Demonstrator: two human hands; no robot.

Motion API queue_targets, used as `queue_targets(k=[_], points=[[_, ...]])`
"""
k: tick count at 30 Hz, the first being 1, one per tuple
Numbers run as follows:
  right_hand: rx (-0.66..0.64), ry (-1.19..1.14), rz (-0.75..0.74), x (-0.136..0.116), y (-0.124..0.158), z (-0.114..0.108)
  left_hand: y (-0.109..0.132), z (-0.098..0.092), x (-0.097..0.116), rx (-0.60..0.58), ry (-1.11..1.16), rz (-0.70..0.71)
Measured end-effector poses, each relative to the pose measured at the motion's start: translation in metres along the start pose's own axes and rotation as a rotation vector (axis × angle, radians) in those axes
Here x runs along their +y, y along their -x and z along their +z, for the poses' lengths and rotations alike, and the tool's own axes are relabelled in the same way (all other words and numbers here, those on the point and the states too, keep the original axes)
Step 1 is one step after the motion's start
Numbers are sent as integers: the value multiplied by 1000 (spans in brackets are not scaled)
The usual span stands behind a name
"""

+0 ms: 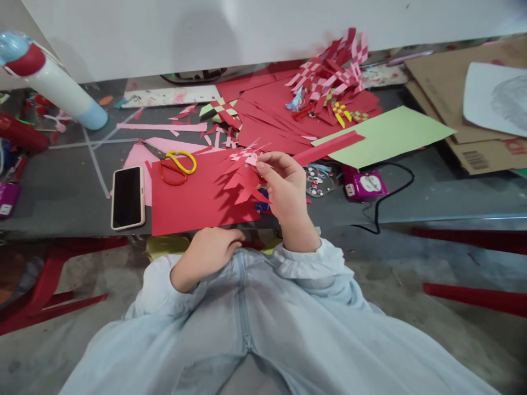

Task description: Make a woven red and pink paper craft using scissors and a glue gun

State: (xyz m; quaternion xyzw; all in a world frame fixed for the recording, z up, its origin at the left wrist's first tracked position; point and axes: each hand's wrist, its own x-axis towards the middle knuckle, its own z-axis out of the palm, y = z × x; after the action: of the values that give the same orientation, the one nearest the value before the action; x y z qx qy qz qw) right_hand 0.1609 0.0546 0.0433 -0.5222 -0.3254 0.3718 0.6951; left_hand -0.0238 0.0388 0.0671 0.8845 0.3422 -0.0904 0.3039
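My right hand is closed, thumb and fingertips pinching a red and pink woven paper piece with pointed, fringed strips. It is held above a red paper sheet, over which its shadow falls. My left hand rests low against my jacket, just below the table's front edge. Its fingers bend down out of sight, so what they do is hidden. Scissors with one red and one yellow handle loop lie on the sheet, left of the paper piece.
A phone and a white bottle are on the left. Behind lie paper scraps, red sheets and a heap of woven strips. Green paper, a purple box, a black cable and cardboard are on the right.
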Motion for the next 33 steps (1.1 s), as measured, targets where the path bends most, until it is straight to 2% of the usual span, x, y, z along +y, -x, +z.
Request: queue_targets(k=[2,5,8,10,13,19,22,27,33], points=[[-3,16,-2,1,1,0,1,-2,-3,45,77,15],[5,26,4,3,2,1,-4,-6,-7,172,255,-65],[-4,50,-39,5,4,3,-15,-2,-8,323,651,-137],[-10,111,-109,6,6,5,-23,3,-8,407,973,-129],[-6,235,-207,6,11,9,-33,9,-7,528,1221,-95],[-30,381,-264,5,21,12,-40,8,-8,682,1345,-139],[-40,389,-304,7,24,12,-39,8,-11,638,1365,-169],[4,389,-279,9,23,11,-36,7,-14,541,1353,-245],[57,388,-296,7,18,6,-30,6,-16,547,1257,-257]])
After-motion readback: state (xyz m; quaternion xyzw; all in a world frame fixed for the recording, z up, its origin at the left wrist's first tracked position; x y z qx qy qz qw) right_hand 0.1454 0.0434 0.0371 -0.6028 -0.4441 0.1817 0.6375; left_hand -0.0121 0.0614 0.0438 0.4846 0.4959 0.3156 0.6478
